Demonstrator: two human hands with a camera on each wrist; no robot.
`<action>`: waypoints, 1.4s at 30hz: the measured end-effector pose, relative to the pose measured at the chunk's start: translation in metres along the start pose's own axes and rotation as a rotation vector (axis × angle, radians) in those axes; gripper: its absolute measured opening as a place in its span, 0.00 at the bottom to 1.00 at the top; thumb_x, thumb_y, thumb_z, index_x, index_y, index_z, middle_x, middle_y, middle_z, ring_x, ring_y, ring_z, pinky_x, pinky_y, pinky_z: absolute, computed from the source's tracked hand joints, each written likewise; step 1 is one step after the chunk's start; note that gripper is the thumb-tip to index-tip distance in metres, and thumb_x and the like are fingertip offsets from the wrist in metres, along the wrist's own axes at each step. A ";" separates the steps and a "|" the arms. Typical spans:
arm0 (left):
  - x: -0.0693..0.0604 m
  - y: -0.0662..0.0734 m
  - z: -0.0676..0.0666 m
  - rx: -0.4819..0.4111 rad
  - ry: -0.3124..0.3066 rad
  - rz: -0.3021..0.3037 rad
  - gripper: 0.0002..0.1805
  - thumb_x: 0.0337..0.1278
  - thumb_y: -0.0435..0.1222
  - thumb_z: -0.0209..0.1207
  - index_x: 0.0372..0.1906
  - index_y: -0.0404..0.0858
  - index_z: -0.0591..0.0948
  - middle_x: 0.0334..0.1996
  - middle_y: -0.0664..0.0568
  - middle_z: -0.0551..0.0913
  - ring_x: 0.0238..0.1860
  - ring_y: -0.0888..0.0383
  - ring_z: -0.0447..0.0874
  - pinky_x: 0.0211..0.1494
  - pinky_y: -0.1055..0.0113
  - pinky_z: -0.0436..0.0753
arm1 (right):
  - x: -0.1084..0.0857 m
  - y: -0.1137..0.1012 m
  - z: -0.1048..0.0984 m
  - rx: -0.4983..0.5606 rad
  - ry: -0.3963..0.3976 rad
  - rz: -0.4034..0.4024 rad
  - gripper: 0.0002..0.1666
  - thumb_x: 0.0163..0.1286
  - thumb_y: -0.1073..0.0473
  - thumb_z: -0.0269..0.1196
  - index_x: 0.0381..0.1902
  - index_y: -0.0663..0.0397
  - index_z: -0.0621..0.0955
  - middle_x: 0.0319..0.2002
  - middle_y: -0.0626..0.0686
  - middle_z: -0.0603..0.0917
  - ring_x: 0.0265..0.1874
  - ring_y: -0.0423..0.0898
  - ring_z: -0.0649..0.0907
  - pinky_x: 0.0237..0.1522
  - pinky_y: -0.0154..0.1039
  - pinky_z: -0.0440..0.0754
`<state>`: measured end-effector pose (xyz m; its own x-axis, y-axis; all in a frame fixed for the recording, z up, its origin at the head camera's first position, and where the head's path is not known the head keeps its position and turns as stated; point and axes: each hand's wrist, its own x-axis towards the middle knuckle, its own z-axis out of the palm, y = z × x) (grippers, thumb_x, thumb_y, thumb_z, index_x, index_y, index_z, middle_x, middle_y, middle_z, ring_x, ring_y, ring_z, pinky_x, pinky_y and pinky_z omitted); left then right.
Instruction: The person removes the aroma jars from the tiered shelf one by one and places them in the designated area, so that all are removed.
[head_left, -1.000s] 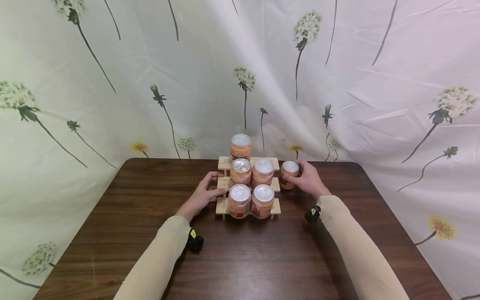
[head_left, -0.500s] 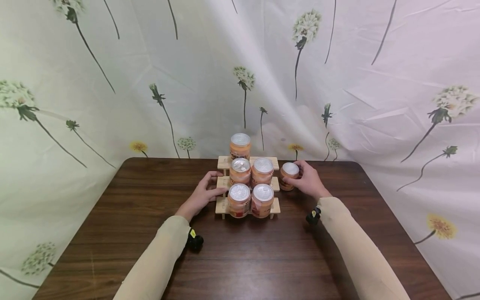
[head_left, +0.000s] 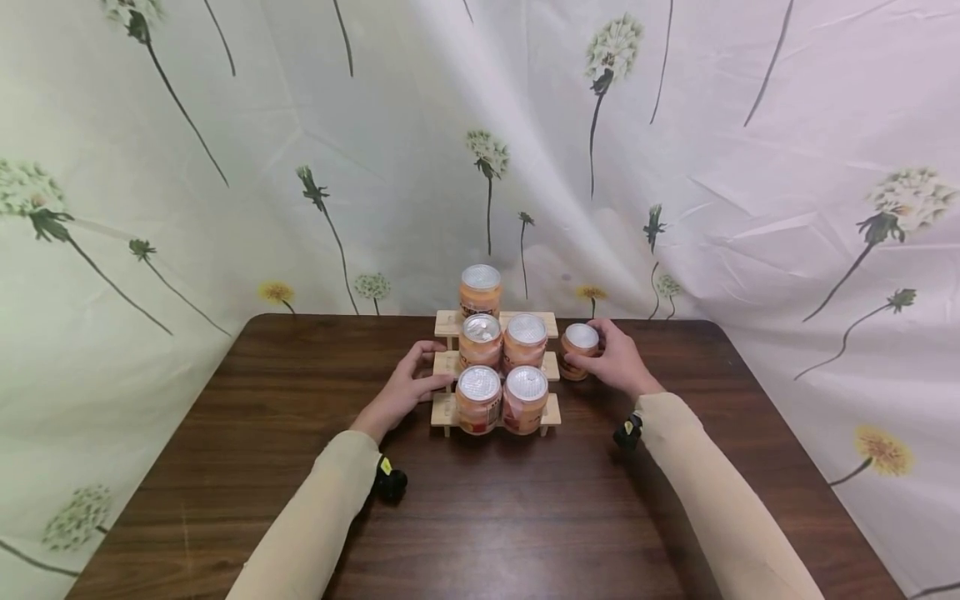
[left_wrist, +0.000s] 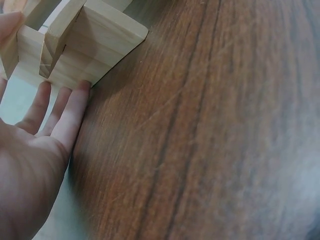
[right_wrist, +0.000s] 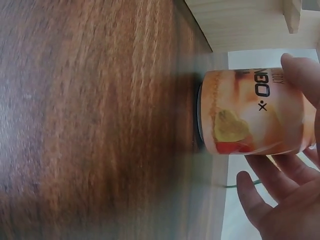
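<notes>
While the left hand (head_left: 403, 390) lies outstretched against the wooden rack (head_left: 444, 410), the right hand (head_left: 621, 360) pinches an upright jar (right_wrist: 255, 112).

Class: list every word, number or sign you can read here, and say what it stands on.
"NBO": on the can in the right hand, sideways in its wrist view; perhaps cut short.
"x": a mark on the same can.
Smaller print beside "NBO": too blurred.
Print on the five cans on the wooden rack: too small.
</notes>
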<state>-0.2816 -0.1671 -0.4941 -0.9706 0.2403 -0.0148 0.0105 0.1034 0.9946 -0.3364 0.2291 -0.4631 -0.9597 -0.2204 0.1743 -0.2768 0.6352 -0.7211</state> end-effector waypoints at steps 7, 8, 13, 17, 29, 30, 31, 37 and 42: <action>-0.001 0.004 0.000 -0.007 0.002 0.005 0.30 0.70 0.38 0.67 0.70 0.43 0.67 0.69 0.37 0.69 0.61 0.43 0.79 0.49 0.57 0.87 | 0.004 -0.013 -0.011 0.070 -0.044 0.022 0.47 0.68 0.44 0.75 0.75 0.54 0.67 0.68 0.63 0.76 0.64 0.60 0.79 0.64 0.59 0.77; -0.001 0.004 0.000 -0.007 0.002 0.005 0.30 0.70 0.37 0.67 0.70 0.43 0.67 0.69 0.37 0.69 0.61 0.43 0.79 0.49 0.57 0.87 | 0.005 -0.016 -0.013 0.084 -0.036 0.019 0.46 0.69 0.44 0.73 0.76 0.54 0.67 0.69 0.64 0.75 0.66 0.60 0.78 0.66 0.59 0.76; 0.000 0.000 0.000 0.003 0.002 0.008 0.29 0.71 0.37 0.66 0.70 0.43 0.67 0.69 0.37 0.69 0.60 0.44 0.80 0.48 0.58 0.87 | 0.011 -0.041 -0.026 0.114 0.011 -0.052 0.43 0.73 0.42 0.69 0.76 0.53 0.67 0.73 0.63 0.73 0.73 0.60 0.72 0.72 0.61 0.70; 0.000 -0.001 -0.001 0.009 0.010 0.008 0.29 0.70 0.37 0.67 0.70 0.44 0.68 0.69 0.37 0.70 0.60 0.43 0.80 0.48 0.58 0.86 | 0.018 -0.067 -0.031 0.110 -0.008 -0.108 0.42 0.74 0.41 0.68 0.77 0.50 0.67 0.74 0.60 0.73 0.74 0.57 0.71 0.73 0.61 0.68; -0.001 -0.001 0.000 -0.001 0.004 0.010 0.30 0.69 0.37 0.68 0.70 0.43 0.68 0.67 0.36 0.70 0.58 0.45 0.80 0.48 0.57 0.87 | 0.039 -0.126 -0.018 0.100 -0.168 -0.204 0.46 0.70 0.40 0.71 0.79 0.43 0.65 0.73 0.56 0.74 0.72 0.53 0.73 0.73 0.60 0.69; -0.001 -0.001 0.000 0.001 0.004 0.010 0.30 0.69 0.37 0.68 0.70 0.43 0.68 0.67 0.36 0.70 0.58 0.45 0.80 0.48 0.57 0.87 | 0.041 -0.130 -0.017 0.090 -0.181 -0.208 0.46 0.70 0.41 0.71 0.79 0.43 0.65 0.73 0.55 0.75 0.72 0.53 0.74 0.73 0.59 0.69; -0.001 -0.001 0.000 0.002 0.003 0.009 0.30 0.69 0.38 0.68 0.70 0.44 0.68 0.67 0.36 0.70 0.58 0.45 0.80 0.48 0.57 0.87 | 0.043 -0.134 -0.015 0.075 -0.192 -0.212 0.46 0.70 0.41 0.71 0.79 0.44 0.65 0.72 0.55 0.75 0.71 0.53 0.74 0.72 0.58 0.70; -0.001 -0.001 -0.001 -0.013 0.002 0.011 0.30 0.70 0.37 0.67 0.70 0.44 0.68 0.68 0.36 0.69 0.58 0.46 0.81 0.48 0.57 0.87 | 0.057 -0.154 -0.008 0.016 -0.258 -0.237 0.48 0.70 0.40 0.72 0.80 0.48 0.65 0.72 0.56 0.75 0.71 0.54 0.75 0.72 0.56 0.70; -0.001 -0.001 -0.001 -0.041 -0.003 0.018 0.31 0.69 0.36 0.67 0.71 0.42 0.67 0.68 0.36 0.69 0.58 0.48 0.81 0.47 0.59 0.87 | 0.062 -0.167 -0.004 0.000 -0.300 -0.247 0.50 0.69 0.41 0.72 0.80 0.50 0.64 0.72 0.56 0.74 0.70 0.56 0.75 0.72 0.57 0.70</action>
<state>-0.2811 -0.1685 -0.4954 -0.9696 0.2446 0.0027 0.0178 0.0596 0.9981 -0.3494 0.1122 -0.3295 -0.8074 -0.5734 0.1392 -0.4982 0.5361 -0.6815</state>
